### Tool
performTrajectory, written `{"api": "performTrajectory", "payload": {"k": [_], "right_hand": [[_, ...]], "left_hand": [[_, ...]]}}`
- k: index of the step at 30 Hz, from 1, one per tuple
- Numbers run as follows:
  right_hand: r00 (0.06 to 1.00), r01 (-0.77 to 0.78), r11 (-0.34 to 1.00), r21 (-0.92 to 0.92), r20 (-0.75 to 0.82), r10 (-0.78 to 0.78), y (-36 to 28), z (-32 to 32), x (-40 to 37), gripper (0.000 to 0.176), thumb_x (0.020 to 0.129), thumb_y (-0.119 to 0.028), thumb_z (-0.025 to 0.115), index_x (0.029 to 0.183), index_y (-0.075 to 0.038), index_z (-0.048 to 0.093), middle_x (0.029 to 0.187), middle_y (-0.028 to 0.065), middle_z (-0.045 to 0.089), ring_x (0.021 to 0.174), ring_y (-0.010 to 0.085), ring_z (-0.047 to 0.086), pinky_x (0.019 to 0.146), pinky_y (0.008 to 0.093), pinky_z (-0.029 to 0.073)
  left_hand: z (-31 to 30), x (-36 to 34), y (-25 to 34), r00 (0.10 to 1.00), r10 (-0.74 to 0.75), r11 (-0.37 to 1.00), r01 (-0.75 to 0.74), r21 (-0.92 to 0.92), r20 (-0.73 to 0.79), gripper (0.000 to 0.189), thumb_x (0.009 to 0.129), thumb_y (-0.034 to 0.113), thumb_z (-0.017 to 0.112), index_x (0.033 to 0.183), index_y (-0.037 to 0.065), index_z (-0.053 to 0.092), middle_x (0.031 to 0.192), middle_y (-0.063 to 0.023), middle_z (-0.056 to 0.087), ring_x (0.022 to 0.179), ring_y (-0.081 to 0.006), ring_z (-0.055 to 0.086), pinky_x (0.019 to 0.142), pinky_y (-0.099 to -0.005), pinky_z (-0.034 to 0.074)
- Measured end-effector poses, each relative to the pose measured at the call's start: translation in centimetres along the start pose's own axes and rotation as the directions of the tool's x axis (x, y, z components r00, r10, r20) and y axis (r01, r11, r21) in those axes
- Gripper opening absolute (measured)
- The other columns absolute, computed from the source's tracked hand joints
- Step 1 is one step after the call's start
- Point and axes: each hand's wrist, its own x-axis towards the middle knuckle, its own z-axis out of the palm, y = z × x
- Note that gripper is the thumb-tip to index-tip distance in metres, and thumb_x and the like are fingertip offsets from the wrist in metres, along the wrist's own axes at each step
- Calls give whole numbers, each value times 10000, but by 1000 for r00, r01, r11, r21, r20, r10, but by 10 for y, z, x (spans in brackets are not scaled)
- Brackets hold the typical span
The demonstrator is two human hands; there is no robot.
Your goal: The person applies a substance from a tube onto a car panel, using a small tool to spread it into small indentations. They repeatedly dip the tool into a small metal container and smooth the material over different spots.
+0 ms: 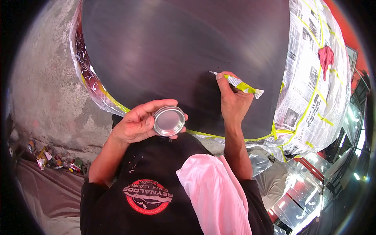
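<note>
My left hand (pixel 141 122) holds a small round metal tin or lid (pixel 169 120) by its rim, its shallow inside facing up. Between the thumb and fingers of my right hand (pixel 236 96) is a thin pointed tool (pixel 243 86) wrapped in newspaper and yellow tape. Its tip is close over the dark grey panel (pixel 180 47); whether it touches the surface I cannot tell. The tin is near the panel's lower edge, in front of my body.
Newspaper masking (pixel 299 78) with yellow tape and clear plastic covers the right side, with a red cloth (pixel 326 58) on it. Plastic film edges the panel's left. A pink cloth (pixel 213 192) hangs over my dark shirt. Small items (pixel 58 160) lie at lower left.
</note>
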Motion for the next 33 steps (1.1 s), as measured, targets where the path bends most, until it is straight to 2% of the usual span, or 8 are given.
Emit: {"api": "performTrajectory", "payload": {"k": [11,14,17,21,24,27,29,33], "right_hand": [[1000,17,1000,5,0,-17,3,-4,2,105,840,-79,720,887,14,705,720,-49,572,632,22,479,557,190,365],[993,81,971,223,-96,-61,-5,-21,11,111,814,-56,724,860,40,691,751,13,638,680,94,580,654,232,462],[970,101,978,185,-235,-56,-24,-43,12,141,813,-57,713,882,62,683,781,56,663,712,130,613,699,260,498],[962,130,978,161,-259,-85,-34,-66,4,106,854,-15,673,929,59,663,888,111,668,766,176,663,732,315,575],[967,184,947,262,-219,-127,-35,-74,-13,88,845,3,669,918,51,662,899,103,664,804,197,664,746,317,557],[998,45,999,28,-53,-44,-45,-69,-42,87,810,28,684,897,33,674,875,113,669,832,224,661,751,323,532],[937,215,976,-28,288,-198,-46,-64,-52,108,763,-29,746,855,2,696,827,109,701,793,191,673,736,311,522],[887,248,969,16,399,-233,-50,-52,-65,118,736,34,732,846,28,689,848,155,690,826,228,664,739,320,515]], "left_hand": [[1,1,1,1000,-5,1000,5,2,5,552,1001,189,466,1473,3,248,1386,-281,427,1235,-394,511,965,-471,483],[0,1,1,1000,0,1000,0,2,0,552,1001,190,468,1474,8,250,1386,-281,427,1233,-396,512,965,-471,482],[0,3,0,1000,0,1000,0,1,10,549,1001,190,468,1475,14,254,1389,-281,425,1233,-394,513,963,-469,481],[0,8,-1,1000,-15,1000,15,-8,7,540,1002,187,464,1475,23,263,1392,-280,422,1234,-392,512,960,-466,483],[2,11,-2,1000,-27,1000,27,1,-2,539,1002,189,465,1476,28,266,1392,-278,422,1236,-392,511,965,-465,481],[4,16,-5,999,-42,999,42,6,-6,541,1002,191,466,1477,29,264,1393,-274,423,1238,-389,510,972,-461,480],[6,19,-7,999,-49,999,49,6,-6,542,1003,192,465,1477,28,262,1393,-272,423,1238,-387,511,976,-459,479],[9,25,-9,998,-60,997,61,39,-29,550,1006,220,468,1474,17,261,1393,-255,427,1241,-360,510,979,-455,480]]}}
